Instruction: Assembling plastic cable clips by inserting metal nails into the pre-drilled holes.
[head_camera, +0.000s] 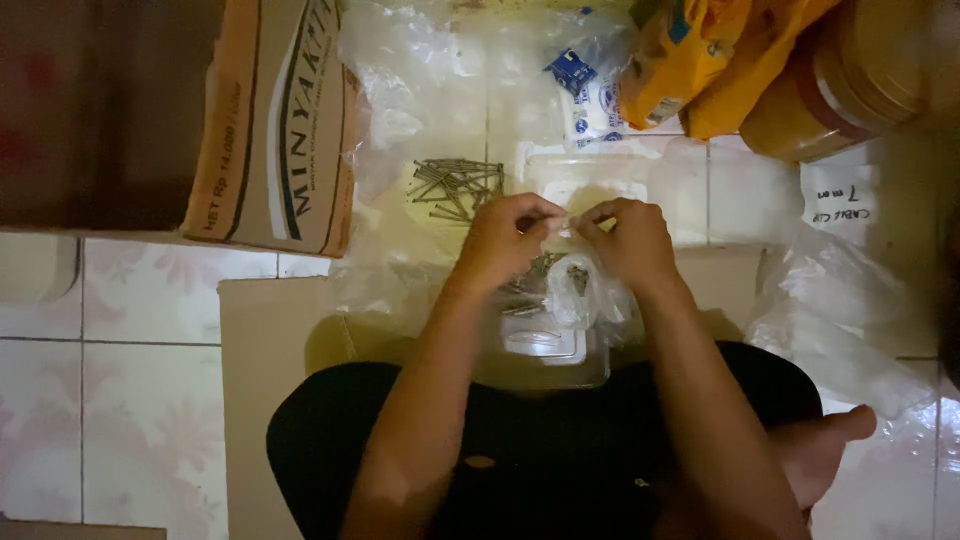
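Note:
My left hand (508, 240) and my right hand (628, 240) meet in the middle of the view, both pinching the top of a small clear plastic bag (572, 290) that hangs between them. Grey nails show inside the bag. Just beyond my left hand lies a loose pile of nails (455, 188) on clear plastic sheet. Below the bag sits a clear plastic container (545, 350), partly hidden by my forearms.
A cardboard box (275, 130) stands at the left. A flat cardboard sheet (270, 340) lies under me on the tiled floor. Orange plastic bags (700, 60) and a brownish jar (850, 80) are at the top right, crumpled clear plastic (830, 320) at the right.

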